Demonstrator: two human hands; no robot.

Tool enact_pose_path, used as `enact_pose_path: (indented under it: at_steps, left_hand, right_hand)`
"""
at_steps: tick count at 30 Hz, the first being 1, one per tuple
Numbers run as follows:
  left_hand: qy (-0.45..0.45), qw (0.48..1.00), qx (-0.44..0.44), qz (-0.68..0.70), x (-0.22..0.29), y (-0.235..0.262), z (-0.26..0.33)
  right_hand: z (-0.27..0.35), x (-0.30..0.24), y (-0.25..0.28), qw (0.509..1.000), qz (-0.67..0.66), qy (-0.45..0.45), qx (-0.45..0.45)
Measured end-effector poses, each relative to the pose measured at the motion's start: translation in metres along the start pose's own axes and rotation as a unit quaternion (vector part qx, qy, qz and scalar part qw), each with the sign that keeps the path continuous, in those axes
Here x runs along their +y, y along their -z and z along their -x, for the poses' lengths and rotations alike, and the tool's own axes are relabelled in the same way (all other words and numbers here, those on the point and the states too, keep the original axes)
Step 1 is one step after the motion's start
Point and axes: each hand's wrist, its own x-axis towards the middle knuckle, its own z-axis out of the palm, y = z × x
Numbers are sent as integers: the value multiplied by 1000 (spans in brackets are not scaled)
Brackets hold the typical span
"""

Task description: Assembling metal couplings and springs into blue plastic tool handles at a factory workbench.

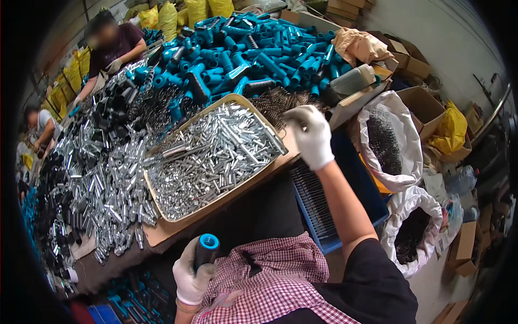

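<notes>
My left hand [190, 278], in a white glove, is wrapped round a black plastic tool housing [205, 252]. Its round teal end points up, in front of my checked apron. My right hand [310, 132], gloved in white too, is over the right edge of the bench beside a heap of small brownish coil springs [275, 103]. Its thumb and fingers are drawn together in a pinch; whatever may be between them is too small to make out. Between my hands lies a shallow tray [202, 208] full of small silvery metal pins and cylinders.
Teal and black housings [237, 56] are heaped at the back. Loose metal parts [110, 183] cover the bench's left. A blue crate [324, 240] with thin rods stands below my right forearm, near white sacks [413, 151] of dark parts. A co-worker [110, 46] sits at far left.
</notes>
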Motion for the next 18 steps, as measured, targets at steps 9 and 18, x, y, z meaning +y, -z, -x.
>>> enact_pose_path:
  at_steps: [9, 18]
  left_hand:
    - [44, 998, 11, 41, 3, -13, -3]
    - [70, 996, 10, 59, 11, -10, -6]
  right_hand:
    - [-19, 118, -12, 912, 370, -136, -111]
    - [-34, 134, -14, 966, 117, -174, 154]
